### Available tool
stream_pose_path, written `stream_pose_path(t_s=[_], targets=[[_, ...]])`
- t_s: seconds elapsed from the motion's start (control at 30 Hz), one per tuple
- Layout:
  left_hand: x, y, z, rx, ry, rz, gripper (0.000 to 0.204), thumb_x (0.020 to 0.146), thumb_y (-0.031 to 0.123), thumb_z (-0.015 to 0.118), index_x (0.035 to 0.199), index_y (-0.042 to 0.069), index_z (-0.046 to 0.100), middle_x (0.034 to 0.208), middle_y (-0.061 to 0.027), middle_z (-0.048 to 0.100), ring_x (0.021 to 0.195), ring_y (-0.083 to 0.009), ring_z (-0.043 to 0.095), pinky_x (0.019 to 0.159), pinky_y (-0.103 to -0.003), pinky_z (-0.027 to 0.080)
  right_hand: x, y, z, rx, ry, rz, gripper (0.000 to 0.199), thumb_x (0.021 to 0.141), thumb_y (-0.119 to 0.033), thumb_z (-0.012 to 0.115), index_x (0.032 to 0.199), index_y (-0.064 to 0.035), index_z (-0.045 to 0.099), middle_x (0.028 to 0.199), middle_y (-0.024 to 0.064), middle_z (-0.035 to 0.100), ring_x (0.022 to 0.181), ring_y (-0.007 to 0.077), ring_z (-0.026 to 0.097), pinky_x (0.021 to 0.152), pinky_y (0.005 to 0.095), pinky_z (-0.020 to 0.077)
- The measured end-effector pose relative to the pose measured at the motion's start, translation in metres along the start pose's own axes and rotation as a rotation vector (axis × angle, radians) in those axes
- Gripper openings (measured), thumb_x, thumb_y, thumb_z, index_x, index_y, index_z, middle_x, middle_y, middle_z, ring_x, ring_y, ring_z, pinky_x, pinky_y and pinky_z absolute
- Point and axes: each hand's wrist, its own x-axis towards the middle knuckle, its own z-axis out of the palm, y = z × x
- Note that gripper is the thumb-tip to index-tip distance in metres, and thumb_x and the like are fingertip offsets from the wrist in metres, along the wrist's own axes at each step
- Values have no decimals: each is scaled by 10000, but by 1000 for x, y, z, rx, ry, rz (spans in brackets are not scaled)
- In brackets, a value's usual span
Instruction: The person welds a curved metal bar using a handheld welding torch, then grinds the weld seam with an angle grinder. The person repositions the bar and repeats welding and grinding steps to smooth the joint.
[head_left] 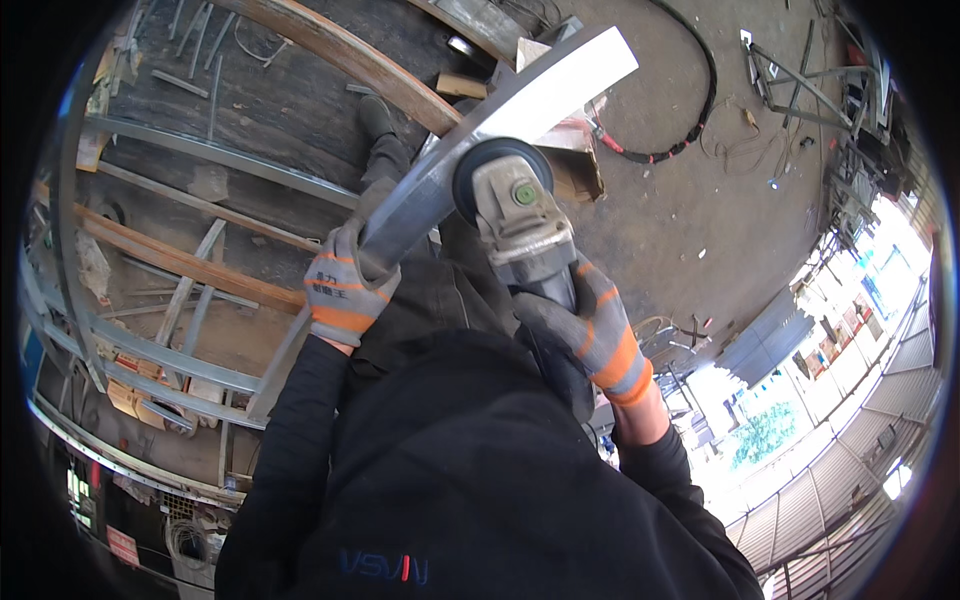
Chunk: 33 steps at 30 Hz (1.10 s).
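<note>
- I see my left hand (345,290), in a grey and orange glove, closed around the lower part of a long, flat metal bar (480,150) that slants up and to the right across the middle of the view.
- My right hand (590,335), gloved the same way, is wrapped tight around the body of an angle grinder (525,225), head pointing up.
- The grinder's dark disc (498,170) sits right against the bar, about midway along the part I can see; whether it is spinning I cannot tell, and no sparks show.
- The bar's upper end looks bright and clean, while the stretch near my left hand is duller. I judge the work is partway, with the lower stretch left, though the light may account for the difference.
- Below lies a dusty concrete floor (680,210) with a black hose (690,110), curved metal frames (160,345), rusty beams (190,262) and a cardboard box (575,160) just behind the bar.
- My dark sleeves and jacket fill the lower view.
</note>
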Motion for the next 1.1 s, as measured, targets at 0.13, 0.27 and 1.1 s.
stream_pose_path(t_s=[0.13,0.27,1.1], targets=[[0,0,-1,14,-18,-12,832,796,319,954,1487,6,614,1334,-217,719,1195,-429,733,1019,-496,601,2,-2,0,-128,2,160,615,942,-300,954,1342,83,685,1183,178,812,1087,171,741,948,376,589],[1,0,0,16,-6,-12,824,802,322,947,1484,2,614,1330,-217,718,1195,-428,733,1013,-493,603,1,1,5,-94,13,-101,593,950,-316,948,1299,84,682,1113,169,801,1007,172,722,902,386,586],[0,1,-1,11,-15,-5,815,801,320,952,1472,-1,619,1314,-219,721,1170,-435,739,1009,-499,603,2,6,5,21,-10,-19,606,950,-315,948,1337,79,698,1120,170,815,1071,161,741,912,380,591]])
